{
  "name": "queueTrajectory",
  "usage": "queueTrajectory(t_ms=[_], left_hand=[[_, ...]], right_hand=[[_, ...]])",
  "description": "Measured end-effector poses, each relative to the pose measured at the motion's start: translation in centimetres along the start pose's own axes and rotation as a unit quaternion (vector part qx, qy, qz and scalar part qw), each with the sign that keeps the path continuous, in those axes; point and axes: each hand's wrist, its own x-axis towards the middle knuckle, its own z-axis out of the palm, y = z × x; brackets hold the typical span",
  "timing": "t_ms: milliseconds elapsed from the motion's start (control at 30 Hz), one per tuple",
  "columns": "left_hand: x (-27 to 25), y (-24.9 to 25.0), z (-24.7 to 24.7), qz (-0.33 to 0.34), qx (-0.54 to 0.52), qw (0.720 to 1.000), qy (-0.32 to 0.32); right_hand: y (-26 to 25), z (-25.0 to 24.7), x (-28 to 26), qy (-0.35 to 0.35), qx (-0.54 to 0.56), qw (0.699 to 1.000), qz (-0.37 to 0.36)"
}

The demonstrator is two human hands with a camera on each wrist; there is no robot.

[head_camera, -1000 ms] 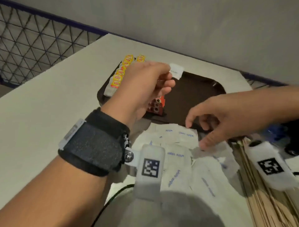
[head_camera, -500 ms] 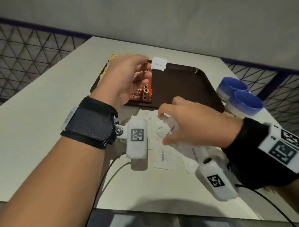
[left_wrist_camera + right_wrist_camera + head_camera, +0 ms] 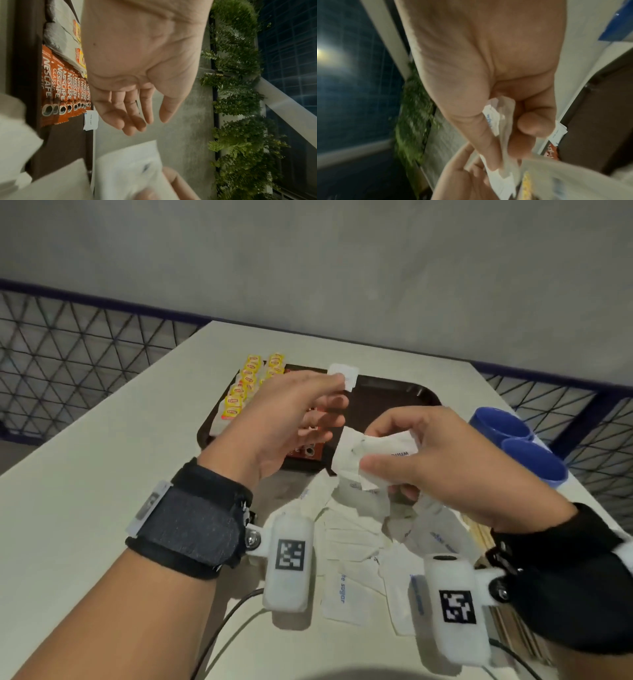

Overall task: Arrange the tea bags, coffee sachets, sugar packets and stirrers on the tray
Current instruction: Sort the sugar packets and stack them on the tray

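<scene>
- Hovering over the brown tray (image 3: pixel 411 386) with the left hand (image 3: pixel 287 419); keeping the fingers (image 3: pixel 130 119) loose and spread in the left wrist view, gripping nothing
- Lying flat by the tray's far rim, just off those fingertips: a single sugar packet (image 3: pixel 91 119), right beside the end of the coffee sachets (image 3: pixel 65 94)
- Clutching a crumpled bunch of sugar packets (image 3: pixel 373 453) in the right hand (image 3: pixel 445 460); pinching them between thumb and curled fingers, up in the air over the tray's near edge
- Sitting in two rows down the tray's left side: yellow tea bags (image 3: pixel 246 385); lining up next to them, side by side, the orange coffee sachets
- Sprawling loose on the white table (image 3: pixel 102 474) just in front of the tray: the remaining sugar packets (image 3: pixel 352 539)
- Peeking out under the right wrist: wooden stirrers (image 3: pixel 478 530), lying on the table, off the tray
- Standing at the table's right edge: two blue cups (image 3: pixel 513 440), touching each other
</scene>
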Motion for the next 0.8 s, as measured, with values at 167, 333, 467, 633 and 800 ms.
queueTrajectory(t_ms=[167, 333, 467, 633, 800], left_hand=[[-1.1, 0.6, 1.2, -0.021, 0.004, 0.994, -0.105], [-1.3, 0.5, 1.6, 0.029, 0.006, 0.996, -0.09], [-0.8, -0.1, 1.5, 0.048, 0.029, 0.996, -0.072], [-0.7, -0.4, 1.7, 0.038, 0.006, 0.998, -0.054], [-1.0, 0.4, 2.0, -0.001, -0.042, 0.997, -0.067]], right_hand=[[-0.6, -0.4, 1.5, 0.037, 0.208, 0.977, -0.015], [-0.5, 1.2, 2.8, 0.121, 0.292, 0.949, -0.014], [0.2, 1.5, 2.5, 0.073, 0.376, 0.924, 0.02], [0.5, 2.0, 1.6, 0.115, 0.345, 0.931, -0.039], [0.2, 1.9, 1.0, 0.21, 0.251, 0.932, -0.158]])
